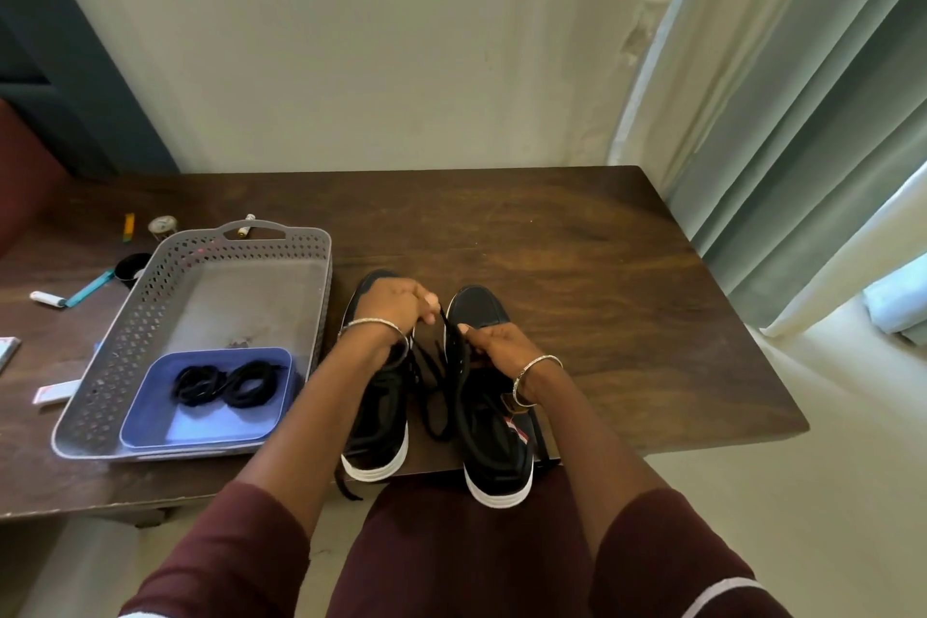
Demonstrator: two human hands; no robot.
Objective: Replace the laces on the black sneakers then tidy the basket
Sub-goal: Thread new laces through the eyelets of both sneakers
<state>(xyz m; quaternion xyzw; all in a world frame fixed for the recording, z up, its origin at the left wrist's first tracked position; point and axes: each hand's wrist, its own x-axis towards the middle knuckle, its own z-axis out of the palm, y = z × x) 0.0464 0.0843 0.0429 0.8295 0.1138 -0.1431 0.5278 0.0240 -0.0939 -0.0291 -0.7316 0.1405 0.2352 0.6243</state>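
Seen from the head camera, a person's left hand (396, 304) and right hand (494, 346) each pinch a short stretch of black lace (445, 318) above the black sneakers (479, 309). The white-soled pair stands on the tabletop (602, 291), heels past its near edge. A hard tug could drag one off. Coiled laces (228, 384) lie in a blue tray (200, 427) inside the grey basket (321, 276).

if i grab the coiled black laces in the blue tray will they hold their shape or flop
Probably floppy: the coiled laces lie in loose, uneven loops, so they would likely unravel and dangle when lifted. Likely very light: thin cord resting flat in the blue tray. The two bundles touch, so they may tangle together.
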